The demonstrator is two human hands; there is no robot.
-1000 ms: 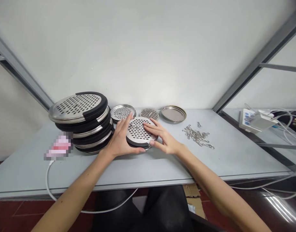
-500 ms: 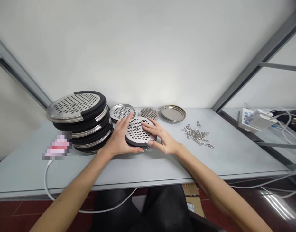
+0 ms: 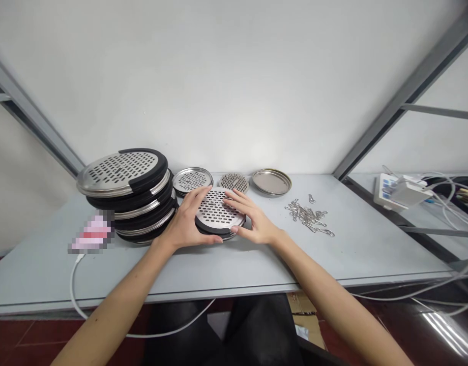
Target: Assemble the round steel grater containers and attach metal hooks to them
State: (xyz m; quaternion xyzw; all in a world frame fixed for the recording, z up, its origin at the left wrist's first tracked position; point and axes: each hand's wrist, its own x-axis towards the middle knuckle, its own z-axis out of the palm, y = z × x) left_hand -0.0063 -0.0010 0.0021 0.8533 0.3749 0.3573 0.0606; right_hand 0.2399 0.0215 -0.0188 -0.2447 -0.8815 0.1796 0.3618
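A round metal disc with slots and a black rim band (image 3: 218,208) lies on the grey table between my hands. My left hand (image 3: 190,221) curves round its left edge, thumb and fingers spread apart. From the right, my right hand (image 3: 255,218) rests its fingers on the disc's slotted face and its thumb at the near rim, with the fingers apart. Left of my left hand stands a tall stack of similar discs (image 3: 123,175). Behind the disc lie another slotted disc (image 3: 192,180), a smaller studded disc (image 3: 234,183) and a shallow metal lid (image 3: 271,182).
Small metal clips (image 3: 308,216) lie in a loose pile on the right of the table (image 3: 356,254). A blurred pink item (image 3: 92,233) with a white cable is at the left. A white power strip (image 3: 388,192) and cables sit beyond the right frame bar.
The view has shifted slightly. Both hands remain around the disc in nearly the same pose, with only slight movement of the fingers.
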